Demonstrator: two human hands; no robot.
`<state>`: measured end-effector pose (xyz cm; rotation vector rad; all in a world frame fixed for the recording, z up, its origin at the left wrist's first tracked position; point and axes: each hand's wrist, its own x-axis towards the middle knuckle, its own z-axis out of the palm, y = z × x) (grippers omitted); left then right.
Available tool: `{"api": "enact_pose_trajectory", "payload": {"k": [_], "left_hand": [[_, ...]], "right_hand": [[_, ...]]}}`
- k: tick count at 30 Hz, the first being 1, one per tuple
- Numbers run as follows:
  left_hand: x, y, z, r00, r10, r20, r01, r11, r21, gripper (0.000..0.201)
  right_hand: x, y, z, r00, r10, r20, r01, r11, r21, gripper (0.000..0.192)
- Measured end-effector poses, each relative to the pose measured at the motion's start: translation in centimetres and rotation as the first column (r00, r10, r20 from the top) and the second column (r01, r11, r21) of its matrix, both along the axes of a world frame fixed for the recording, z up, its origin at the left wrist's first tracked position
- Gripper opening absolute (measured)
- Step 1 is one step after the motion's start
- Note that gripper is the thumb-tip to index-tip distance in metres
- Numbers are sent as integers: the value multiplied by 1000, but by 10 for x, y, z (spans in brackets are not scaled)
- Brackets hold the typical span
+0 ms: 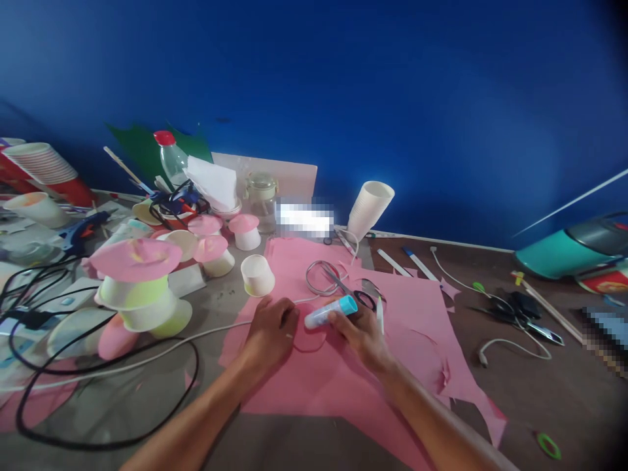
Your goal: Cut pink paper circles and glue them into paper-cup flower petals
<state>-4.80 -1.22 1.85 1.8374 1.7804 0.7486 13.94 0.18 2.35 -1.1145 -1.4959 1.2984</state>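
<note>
The right hand [362, 335] grips a glue stick [330, 313] with a blue end, held almost flat over the pink paper [314, 379]. The left hand [271, 331] presses with closed fingers on a small pink piece [310, 337], which lies on the paper between both hands. Scissors [338, 281] lie just behind the glue stick. A white cup [258, 275] stands near the left hand.

A craft workspace was indicated by a table [564, 392] strewn with pink paper [314, 379], paper cups [367, 209], scissors [338, 278] and a glue gun [81, 230].
</note>
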Motion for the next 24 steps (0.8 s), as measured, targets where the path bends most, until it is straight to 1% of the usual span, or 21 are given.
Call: {"api": "enact_pose_trajectory", "payload": {"k": [2, 4, 7, 10, 12, 17, 22, 24], "left_hand": [[-1, 1, -1, 1000, -5, -6, 5, 1000, 4, 29], [-1, 1, -2, 1000, -18, -21, 18, 1000, 20, 29], [-1, 0, -4, 1000, -19, -7, 19, 999, 50, 29], [0, -1, -5, 999, -12, 38, 10, 998, 68, 29], [0, -1, -6, 998, -15, 63, 10, 997, 81, 29], [-1, -2, -4, 991, 5, 131, -13, 998, 59, 29], [-1, -3, -1, 979, 24, 202, -32, 999, 38, 23], [-1, -3, -1, 973, 36, 227, -41, 999, 17, 24]], "right_hand": [[0, 2, 0, 999, -7, -50, 3, 998, -71, 41], [0, 4, -1, 993, -37, -115, 18, 987, -161, 46], [0, 6, -4, 967, -103, -232, 25, 949, -315, 46], [-1, 8, -9, 926, -185, -329, 43, 918, -394, 45], [-2, 9, -13, 900, -218, -377, 57, 917, -396, 44], [-2, 10, -18, 889, -192, -417, 28, 929, -369, 45], [-2, 9, -12, 914, -119, -388, -15, 945, -326, 44], [-2, 9, -8, 920, -109, -377, -21, 945, -325, 43]]}}
